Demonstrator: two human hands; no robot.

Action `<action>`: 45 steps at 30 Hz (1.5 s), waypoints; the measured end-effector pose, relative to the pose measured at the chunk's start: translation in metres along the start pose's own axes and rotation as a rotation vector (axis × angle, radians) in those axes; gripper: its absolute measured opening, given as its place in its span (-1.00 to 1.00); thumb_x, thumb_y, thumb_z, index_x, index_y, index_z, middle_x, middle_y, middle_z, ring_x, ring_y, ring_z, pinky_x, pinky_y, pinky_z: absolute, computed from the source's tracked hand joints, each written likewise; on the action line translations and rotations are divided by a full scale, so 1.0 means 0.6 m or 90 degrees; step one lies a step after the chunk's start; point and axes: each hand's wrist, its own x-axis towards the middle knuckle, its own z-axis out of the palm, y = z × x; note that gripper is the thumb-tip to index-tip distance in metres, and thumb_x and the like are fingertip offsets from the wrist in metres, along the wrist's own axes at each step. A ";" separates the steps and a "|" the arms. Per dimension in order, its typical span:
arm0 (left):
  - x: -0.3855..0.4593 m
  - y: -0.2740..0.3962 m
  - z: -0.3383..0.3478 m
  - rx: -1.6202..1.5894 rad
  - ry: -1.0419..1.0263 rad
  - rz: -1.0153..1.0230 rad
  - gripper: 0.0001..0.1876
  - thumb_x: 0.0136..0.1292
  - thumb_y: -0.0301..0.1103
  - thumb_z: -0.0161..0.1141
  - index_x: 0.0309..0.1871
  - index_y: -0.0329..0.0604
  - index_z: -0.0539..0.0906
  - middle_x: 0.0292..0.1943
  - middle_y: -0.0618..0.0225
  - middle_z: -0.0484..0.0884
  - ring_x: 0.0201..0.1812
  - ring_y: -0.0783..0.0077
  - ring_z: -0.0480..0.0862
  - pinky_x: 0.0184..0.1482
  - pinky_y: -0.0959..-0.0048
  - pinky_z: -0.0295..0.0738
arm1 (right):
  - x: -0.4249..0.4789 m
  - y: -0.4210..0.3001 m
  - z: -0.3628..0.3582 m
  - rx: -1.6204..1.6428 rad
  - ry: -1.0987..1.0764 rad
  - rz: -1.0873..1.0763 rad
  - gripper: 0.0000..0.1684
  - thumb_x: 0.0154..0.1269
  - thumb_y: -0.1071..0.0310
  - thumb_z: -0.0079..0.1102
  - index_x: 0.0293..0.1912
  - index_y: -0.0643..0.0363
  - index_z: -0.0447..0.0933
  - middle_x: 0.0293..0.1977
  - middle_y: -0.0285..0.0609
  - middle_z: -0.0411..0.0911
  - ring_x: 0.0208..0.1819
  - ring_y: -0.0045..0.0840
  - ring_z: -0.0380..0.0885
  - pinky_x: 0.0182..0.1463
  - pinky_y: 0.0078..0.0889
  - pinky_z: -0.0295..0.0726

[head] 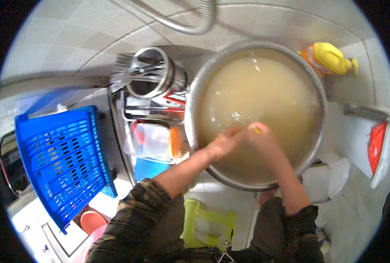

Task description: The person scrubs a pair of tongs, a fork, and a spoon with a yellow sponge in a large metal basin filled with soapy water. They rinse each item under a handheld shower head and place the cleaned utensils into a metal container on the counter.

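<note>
A wide, round metal basin [191, 111] full of cloudy, tan water [260, 85] stands before me. Over its near part, my left hand [226, 141] reaches in from the left, fingers pointing towards the other hand. My right hand [260, 133] is close beside it, bent at the wrist and blurred by motion. A small yellow spot shows at the right hand's fingers; what it is cannot be made out. Bubbles float on the water just beyond both hands. Whether either hand grips something is hidden by blur and by the water.
Left of the basin are a metal canister [178, 77] with several forks [121, 74], and a clear plastic container [154, 139]. A blue plastic basket [63, 157] leans farther left. A yellow bottle [330, 60] stands back right. A corrugated hose [193, 29] hangs behind; a green stool [191, 222] is below.
</note>
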 end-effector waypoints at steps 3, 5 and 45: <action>0.004 0.006 -0.001 -0.054 -0.071 0.014 -0.51 0.42 -0.01 0.09 0.23 -0.18 0.52 -0.01 0.29 0.62 -0.04 0.41 0.60 0.05 0.42 0.53 | -0.017 -0.006 0.024 -0.046 -0.071 -0.012 -0.87 0.14 0.44 0.25 -0.27 0.14 0.52 -0.44 -0.12 0.56 -0.36 -0.53 0.55 -0.20 -0.39 0.53; 0.025 -0.054 -0.010 -0.068 -0.075 0.053 -0.55 0.42 -0.04 0.11 0.17 -0.20 0.55 -0.04 0.29 0.64 -0.05 0.41 0.61 0.08 0.42 0.53 | -0.033 -0.035 0.041 -0.098 -0.111 -0.038 -0.85 0.15 0.43 0.27 -0.25 0.14 0.52 -0.43 -0.14 0.56 -0.34 -0.52 0.55 -0.19 -0.37 0.53; -0.008 0.033 -0.014 -0.400 0.063 0.128 -0.85 0.49 -0.26 0.05 -0.04 -0.09 0.54 0.01 0.16 0.67 -0.01 0.30 0.69 0.09 0.32 0.59 | -0.015 -0.059 -0.059 0.042 -0.138 0.044 -0.75 0.32 0.29 0.20 -0.13 0.28 0.60 -0.30 -0.24 0.64 -0.22 -0.59 0.55 -0.05 -0.42 0.52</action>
